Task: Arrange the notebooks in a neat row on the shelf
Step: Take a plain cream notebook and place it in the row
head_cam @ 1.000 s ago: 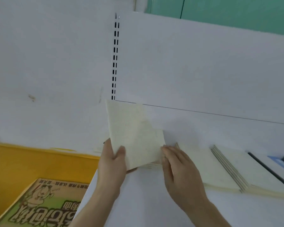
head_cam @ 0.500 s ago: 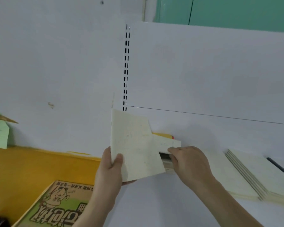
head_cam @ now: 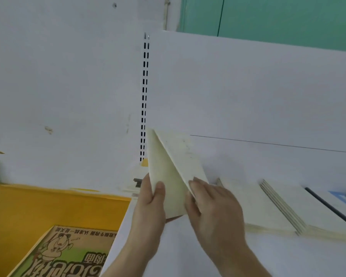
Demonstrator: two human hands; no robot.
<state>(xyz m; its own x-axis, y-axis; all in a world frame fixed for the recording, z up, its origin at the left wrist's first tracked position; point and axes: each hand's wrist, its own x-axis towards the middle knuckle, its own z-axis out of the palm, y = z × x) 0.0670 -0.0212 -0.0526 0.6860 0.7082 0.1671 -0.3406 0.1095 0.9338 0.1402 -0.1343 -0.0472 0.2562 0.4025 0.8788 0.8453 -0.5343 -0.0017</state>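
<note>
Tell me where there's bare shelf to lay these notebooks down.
Bare shelf lies in front of the flat notebook stacks, toward you. The strip right of both hands is crowded: stacks lie edge to edge up to the black bar.

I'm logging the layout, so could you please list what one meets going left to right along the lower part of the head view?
Printed box → left hand → right hand → flat cream notebooks → black-edged notebook.

Light was even, soft and fairly bright, washing out the white shelf (head_cam: 248, 256). Faint shadows lay beside the hands. The frame looked soft and slightly blurred throughout, with wide-angle bending toward the edges.
</note>
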